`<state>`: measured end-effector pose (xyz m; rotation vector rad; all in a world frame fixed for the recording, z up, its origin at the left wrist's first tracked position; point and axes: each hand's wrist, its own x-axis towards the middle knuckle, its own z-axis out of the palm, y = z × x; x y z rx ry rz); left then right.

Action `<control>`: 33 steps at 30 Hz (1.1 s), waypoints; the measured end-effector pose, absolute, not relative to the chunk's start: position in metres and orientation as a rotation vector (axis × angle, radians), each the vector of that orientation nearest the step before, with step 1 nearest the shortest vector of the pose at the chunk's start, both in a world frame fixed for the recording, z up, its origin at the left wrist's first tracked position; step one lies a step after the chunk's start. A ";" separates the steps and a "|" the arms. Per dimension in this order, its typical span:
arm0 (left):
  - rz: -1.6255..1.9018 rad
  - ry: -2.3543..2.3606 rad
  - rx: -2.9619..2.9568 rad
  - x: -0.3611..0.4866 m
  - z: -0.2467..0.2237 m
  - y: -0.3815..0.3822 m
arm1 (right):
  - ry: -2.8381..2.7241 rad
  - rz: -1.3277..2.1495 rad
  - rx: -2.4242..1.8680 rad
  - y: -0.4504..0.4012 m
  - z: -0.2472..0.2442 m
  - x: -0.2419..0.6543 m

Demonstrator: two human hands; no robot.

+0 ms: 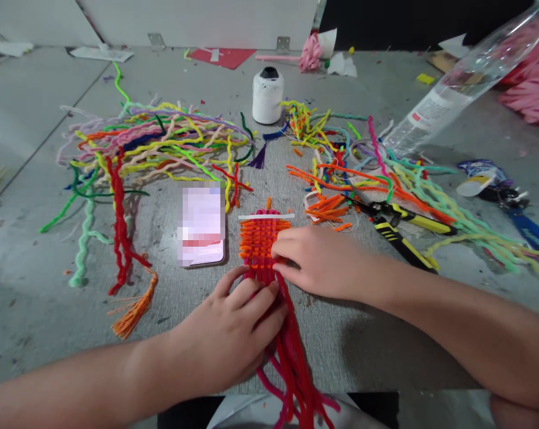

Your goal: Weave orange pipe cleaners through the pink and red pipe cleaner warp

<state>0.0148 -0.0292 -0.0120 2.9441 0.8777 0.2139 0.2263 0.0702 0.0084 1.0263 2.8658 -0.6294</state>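
A small woven piece (256, 233) lies on the table in front of me, with orange fuzzy rows, like pipe cleaner, crossing red and magenta strands. A thin white strip (266, 217) crosses its top. Long red and magenta strands (296, 363) hang from its lower end over the table edge. My left hand (251, 316) is closed over these strands just below the weave. My right hand (307, 256) pinches at the weave's right edge; its fingertips partly hide what they grip. Short orange pieces (325, 207) lie in a pile beyond the right hand.
A phone (202, 223) lies left of the weave. Coloured fuzzy strands (162, 140) are heaped behind it, near an orange tassel (138, 307). Black-and-yellow pliers (399, 223) lie right, before a tilted plastic bottle (452, 95). A white thread spool (268, 98) stands behind.
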 end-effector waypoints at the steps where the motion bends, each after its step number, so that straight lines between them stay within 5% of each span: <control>1: 0.219 0.877 2.942 0.015 -0.012 -0.029 | 2.874 -0.632 1.025 0.070 0.007 0.225; 33: 0.351 0.741 2.887 0.015 -0.009 -0.023 | 3.048 -0.428 0.932 0.075 -0.009 0.218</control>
